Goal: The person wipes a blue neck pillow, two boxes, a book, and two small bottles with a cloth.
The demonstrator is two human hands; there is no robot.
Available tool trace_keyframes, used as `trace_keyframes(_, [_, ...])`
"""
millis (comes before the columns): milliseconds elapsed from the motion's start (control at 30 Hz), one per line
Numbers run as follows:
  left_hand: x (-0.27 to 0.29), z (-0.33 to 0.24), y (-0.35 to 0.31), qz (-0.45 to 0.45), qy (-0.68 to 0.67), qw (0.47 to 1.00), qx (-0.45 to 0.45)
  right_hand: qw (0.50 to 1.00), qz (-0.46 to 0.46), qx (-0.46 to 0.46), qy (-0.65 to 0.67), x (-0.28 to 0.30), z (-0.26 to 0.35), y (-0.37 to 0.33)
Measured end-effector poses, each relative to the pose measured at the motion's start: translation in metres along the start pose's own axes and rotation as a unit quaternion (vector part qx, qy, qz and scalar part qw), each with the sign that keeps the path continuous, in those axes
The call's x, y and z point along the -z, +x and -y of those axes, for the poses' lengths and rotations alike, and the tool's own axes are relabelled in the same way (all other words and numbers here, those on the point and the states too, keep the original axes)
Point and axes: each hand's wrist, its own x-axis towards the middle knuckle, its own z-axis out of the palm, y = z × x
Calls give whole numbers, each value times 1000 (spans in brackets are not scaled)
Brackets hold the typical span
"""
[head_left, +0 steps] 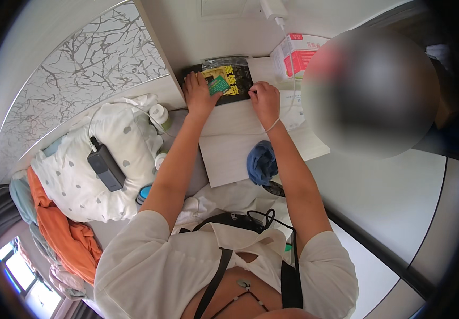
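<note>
So the near left corner has a bright window (21, 270), then a crumpled orange cloth (62, 234), all soft folds, beside a white pillow (65, 183) dotted with little grey shapes. A dark boxy power bank (106, 169) sits on the pillow with a cord plugged into one end, and a rounded white bottle (159, 115) stands by the pillow's far right corner.

To the right of that is the counter (225, 157), pale wood-look with a smooth finish and straight edges. Toward its near end there's a bunched-up blue fabric thing (261, 162), really wrinkly, just left of the right forearm.

At the far end of the counter lies a flat black-and-yellow packet (235, 78), kinda shiny along its far edge, with a small green card (219, 84) on top. The left grip (197, 94) is spread flat over the packet's left side, fingers apart from the thumb, which is right by the card. The right grip (264, 99) has its fingers curled in at the packet's right edge; can't tell if it's actually pinching it.

Past that on the right there's a pink-and-white box (295, 59), a white charger (273, 9) up on the plain wall (192, 34), and a branch-patterned panel (91, 61) far left.
</note>
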Motion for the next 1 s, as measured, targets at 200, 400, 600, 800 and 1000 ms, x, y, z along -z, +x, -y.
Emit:
trace_keyframes(200, [32, -20, 22, 192, 83, 975, 70, 992, -40, -70, 98, 12, 8, -10])
trace_keyframes(400, [36, -21, 21, 218, 51, 970, 93, 982, 34, -116, 146, 21, 21, -27])
trace_keyframes(600, [16, 1, 3, 239, -255, 921, 172, 939, 99, -194, 267, 26, 27, -39])
trace_keyframes(800, [20, 4, -29, 222, -635, 667, 320, 958, 169, -213, 93, 44, 11, -68])
trace_keyframes(1000, [77, -10, -52, 223, -720, 560, 345, 925, 88, -324, 178, 63, -12, -89])
